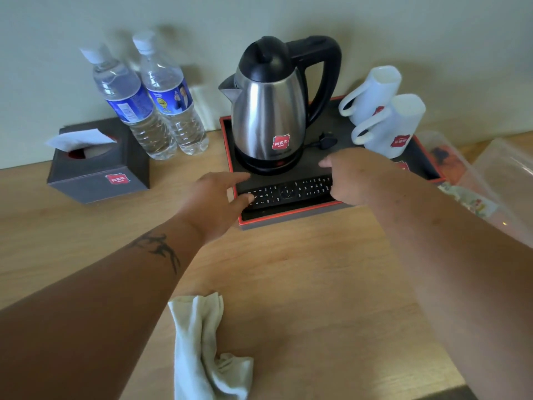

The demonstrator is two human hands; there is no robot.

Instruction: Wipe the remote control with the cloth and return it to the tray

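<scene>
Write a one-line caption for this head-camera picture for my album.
Both hands, left hand and right hand, at the ends of the remote control in the tray; cloth on the table.

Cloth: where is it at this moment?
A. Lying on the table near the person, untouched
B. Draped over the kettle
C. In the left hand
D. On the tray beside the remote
A: the cloth lies crumpled on the table, while the left hand and right hand are both at the remote on the tray.
</scene>
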